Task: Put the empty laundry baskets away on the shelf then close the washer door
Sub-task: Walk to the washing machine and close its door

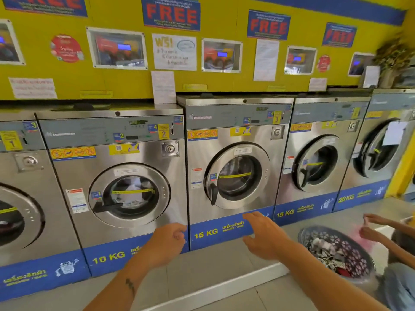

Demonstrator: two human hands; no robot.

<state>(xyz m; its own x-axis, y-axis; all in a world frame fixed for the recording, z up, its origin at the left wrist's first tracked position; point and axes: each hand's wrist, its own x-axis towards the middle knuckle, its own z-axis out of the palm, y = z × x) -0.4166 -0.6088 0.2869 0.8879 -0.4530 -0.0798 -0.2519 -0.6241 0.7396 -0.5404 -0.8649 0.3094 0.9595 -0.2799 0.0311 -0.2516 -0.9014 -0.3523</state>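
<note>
- Here, a row of steel front-loading washers (233,135) stands on the tiled floor (202,272) against a yellow wall (125,84) hung with blue "FREE" posters (171,13).
- Left hand (167,242): held in the air before the lower right corner of the 10 KG washer (146,223). The fingers are loosely curled and grip nothing. A small dark tattoo (130,286) marks the forearm.
- Right hand (263,237): raised before the blue base strip of the middle 15 KG washer (229,230). The fingers are straight and spread, the thumb is apart, and the hand touches nothing.
- 10 KG door (129,194): lies flush with the machine front, its black handle horizontal. Pale laundry shows behind the glass.
- Middle 15 KG door (237,176): the black handle points downward and the drum behind the glass is dark. Whether the door is latched cannot be told.
- Right-hand doors (316,163): the doors of the next 15 KG washer and of the 20 KG washer stand ajar.
- Laundry basket (354,254): grey with a lattice wall, it sits on the floor at the right, just beside the right forearm. It holds mixed clothes.
- Second person's hands (370,232): at the right edge, just beyond the basket, holding a blurred pink item.
</note>
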